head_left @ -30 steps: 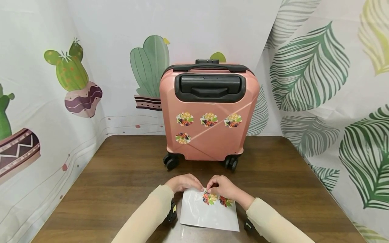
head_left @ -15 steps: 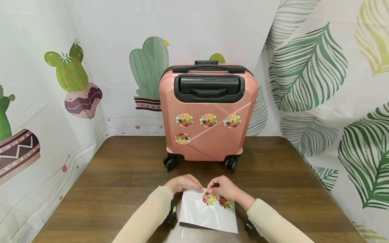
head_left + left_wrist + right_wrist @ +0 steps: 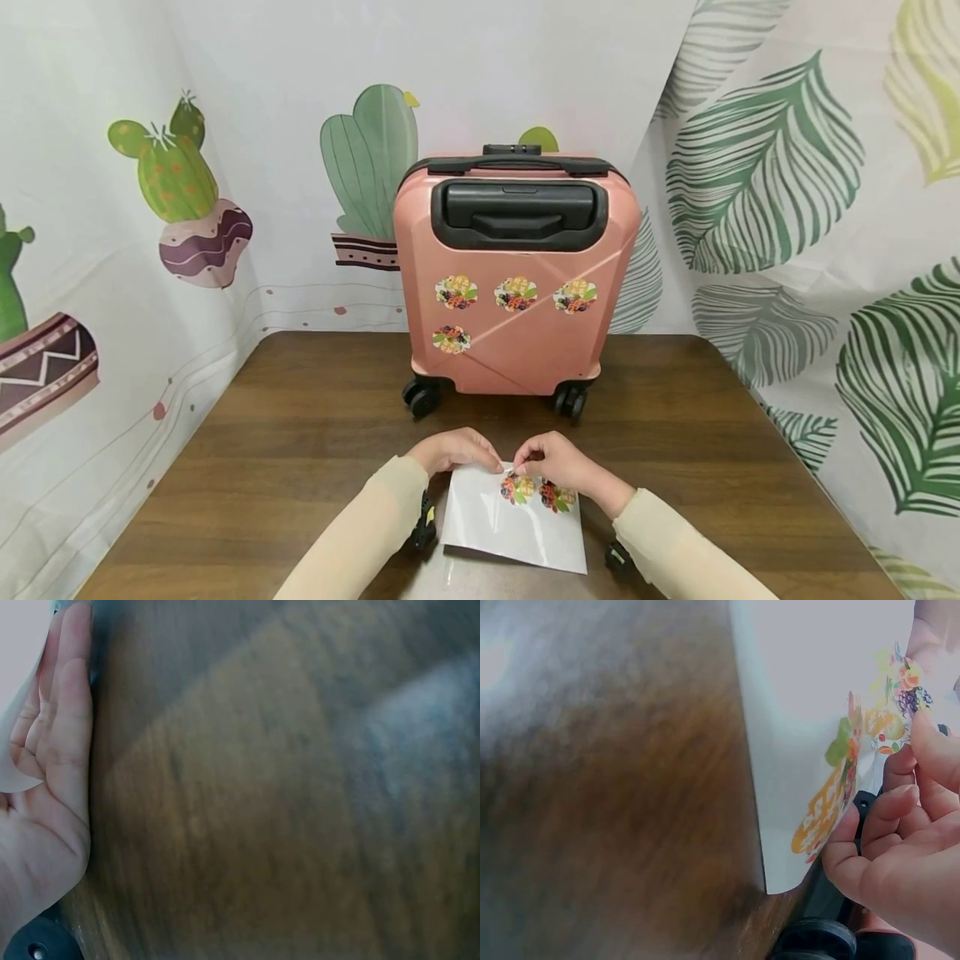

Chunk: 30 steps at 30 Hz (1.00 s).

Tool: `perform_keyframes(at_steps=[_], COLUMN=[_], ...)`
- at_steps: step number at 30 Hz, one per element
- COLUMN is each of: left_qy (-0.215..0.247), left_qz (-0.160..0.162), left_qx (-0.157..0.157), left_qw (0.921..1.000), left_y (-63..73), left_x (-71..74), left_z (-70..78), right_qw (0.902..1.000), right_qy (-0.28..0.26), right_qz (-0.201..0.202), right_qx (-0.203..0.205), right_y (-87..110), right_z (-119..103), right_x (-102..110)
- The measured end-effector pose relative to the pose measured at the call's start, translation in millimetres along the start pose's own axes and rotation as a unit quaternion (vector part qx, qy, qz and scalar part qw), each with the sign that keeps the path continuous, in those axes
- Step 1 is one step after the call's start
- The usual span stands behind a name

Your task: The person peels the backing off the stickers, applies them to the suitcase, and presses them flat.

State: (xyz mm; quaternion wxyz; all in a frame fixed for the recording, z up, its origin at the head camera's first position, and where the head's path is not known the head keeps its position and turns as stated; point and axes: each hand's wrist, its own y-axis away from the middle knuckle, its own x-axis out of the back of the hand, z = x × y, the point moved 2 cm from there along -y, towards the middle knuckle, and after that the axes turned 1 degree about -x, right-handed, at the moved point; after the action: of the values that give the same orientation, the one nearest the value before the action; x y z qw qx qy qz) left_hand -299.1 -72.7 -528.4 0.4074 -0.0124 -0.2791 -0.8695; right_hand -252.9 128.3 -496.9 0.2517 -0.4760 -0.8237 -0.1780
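Observation:
A white sticker sheet (image 3: 495, 525) with two colourful fruit stickers along its upper right is held just above the table between both hands. My left hand (image 3: 456, 450) grips its top edge, thumb on top; in the left wrist view the fingers (image 3: 71, 720) lie stretched beneath the sheet. My right hand (image 3: 558, 462) pinches the upper edge of the nearer fruit sticker (image 3: 517, 490) between thumb and index finger. In the right wrist view that sticker (image 3: 904, 705) sits by the thumb, and the other fruit sticker (image 3: 832, 787) curves with the sheet's bent edge.
A pink suitcase (image 3: 517, 358) stands upright behind the hands, bearing three fruit stickers in a row and one (image 3: 452, 340) below at the left. Its black wheels (image 3: 422, 398) rest on the brown wooden table (image 3: 300, 433). A patterned cloth (image 3: 285, 208) hangs behind.
The right fingertips have shifted very slightly right at the sticker's edge, and the sheet's lower edge has swung slightly left. The left hand and the suitcase stay in place.

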Motion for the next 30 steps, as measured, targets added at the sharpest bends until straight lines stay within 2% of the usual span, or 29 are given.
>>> perform_keyframes(at_steps=[5,10,20,30], left_qy=[0.007,-0.002,-0.016,-0.014], left_qz=[-0.008,0.0,0.008,0.004], left_qx=[-0.003,-0.002,-0.013,-0.009], left_qw=[0.9999,1.0,0.9998,0.9999], left_y=[-1.0,1.0,5.4,5.2], left_x=[1.8,1.3,-3.2,-2.1], left_z=[1.5,2.4,3.1,4.1], right_qw=[1.0,0.9997,0.9992,0.9989], right_qy=[-0.001,-0.018,-0.037,-0.042], right_qz=[0.0,0.002,0.006,0.011], right_qx=[-0.005,-0.017,-0.015,-0.018], right_y=[1.1,4.3,12.8,10.4], right_z=[-3.5,-2.8,0.0,3.2], right_x=[2.8,4.5,5.5,7.3])
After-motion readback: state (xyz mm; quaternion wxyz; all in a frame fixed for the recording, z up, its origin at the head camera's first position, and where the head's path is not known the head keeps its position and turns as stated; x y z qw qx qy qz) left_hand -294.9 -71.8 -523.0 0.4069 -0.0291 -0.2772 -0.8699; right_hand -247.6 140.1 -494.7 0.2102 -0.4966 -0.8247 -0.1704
